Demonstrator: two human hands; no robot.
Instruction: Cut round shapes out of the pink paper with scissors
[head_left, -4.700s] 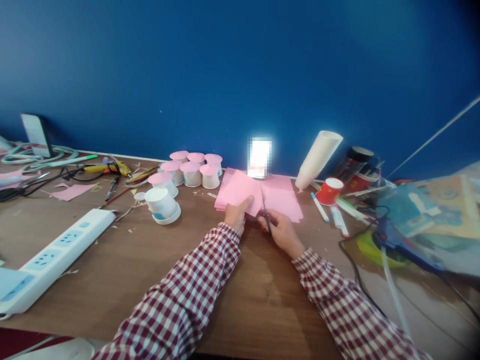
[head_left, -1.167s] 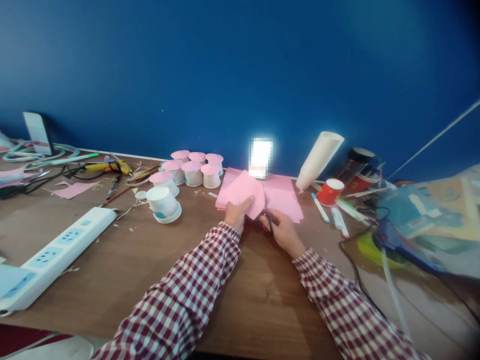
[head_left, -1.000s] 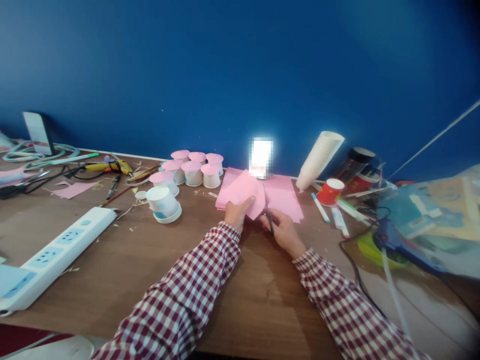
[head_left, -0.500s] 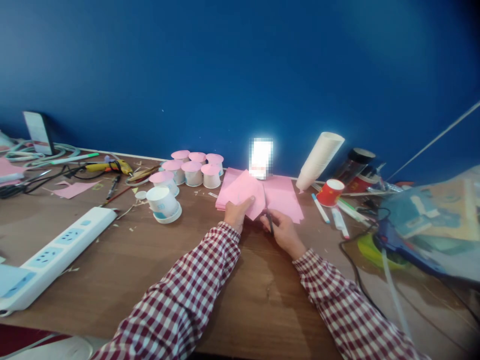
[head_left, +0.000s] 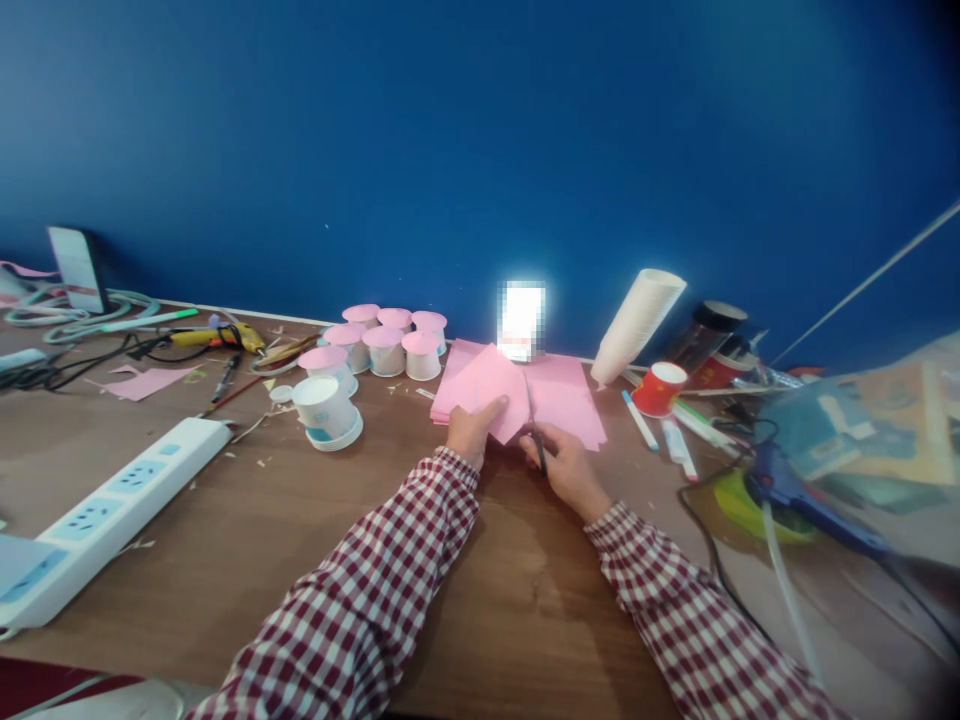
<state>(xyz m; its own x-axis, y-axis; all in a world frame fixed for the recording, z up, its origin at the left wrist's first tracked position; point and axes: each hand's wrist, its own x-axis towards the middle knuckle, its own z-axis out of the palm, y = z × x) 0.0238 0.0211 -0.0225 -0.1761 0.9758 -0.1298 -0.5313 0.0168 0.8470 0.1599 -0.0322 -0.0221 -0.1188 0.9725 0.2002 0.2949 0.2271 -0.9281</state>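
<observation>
In the middle of the table my left hand [head_left: 472, 432] grips a sheet of pink paper [head_left: 504, 385], thumb on top and fingers beneath. My right hand [head_left: 566, 462] is closed round the handles of dark scissors [head_left: 538, 445]. Their blades point away from me along the right edge of the held paper. Under it lies a stack of pink paper [head_left: 570, 395]. To the left stand several small paper cups [head_left: 422, 362] topped with pink paper discs. Closer to me is a white cup [head_left: 322, 408] with a bare top, set on a stack of white lids [head_left: 346, 434].
A lit phone [head_left: 521, 318] leans against the blue wall behind the paper. On the right are a tilted stack of cups [head_left: 637, 325], a red cup [head_left: 660, 388], markers [head_left: 640, 420] and a blue glue gun [head_left: 810, 500]. A power strip [head_left: 112, 515] and a yellow glue gun [head_left: 221, 335] lie left.
Both hands stay almost where they were, with the paper and scissors still held. The view has shifted very slightly.
</observation>
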